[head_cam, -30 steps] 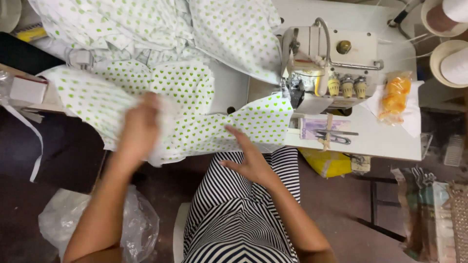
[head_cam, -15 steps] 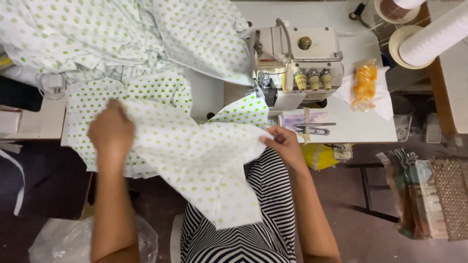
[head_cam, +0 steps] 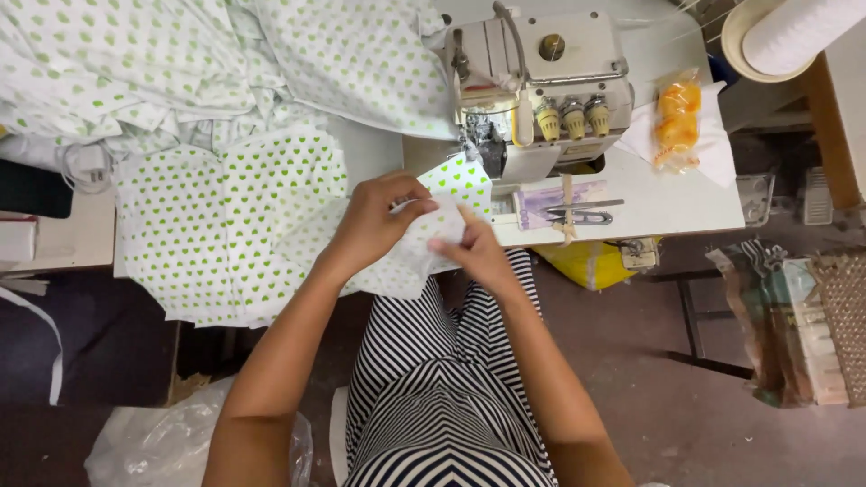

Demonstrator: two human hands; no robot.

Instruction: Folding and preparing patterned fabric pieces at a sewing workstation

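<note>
Both hands meet over the front edge of the table (head_cam: 686, 203), just in front of the sewing machine (head_cam: 532, 81). The left hand (head_cam: 374, 221) is curled closed, thumb and fingers pinching the edge of a piece of cloth (head_cam: 451, 180), white with green hearts. The right hand (head_cam: 474, 248) pinches the same piece from below, fingers closed on it. The piece lies between the hands, its top corner reaching to the machine's needle area, its lower part hanging over the lap of the striped dress (head_cam: 433, 397).

To the left, touching the held piece, a stack of cut pieces (head_cam: 225, 234) in the same print lies flat, and behind it a heap of the same fabric (head_cam: 180, 63) covers the back of the table. Right of the hands, small scissors (head_cam: 582, 215) rest on a purple paper beside the machine. Farther right sits an orange packet (head_cam: 678, 117) on white paper. A big white thread cone (head_cam: 794, 36) stands at the upper right corner. A clear plastic bag (head_cam: 153, 446) lies on the floor at lower left.
</note>
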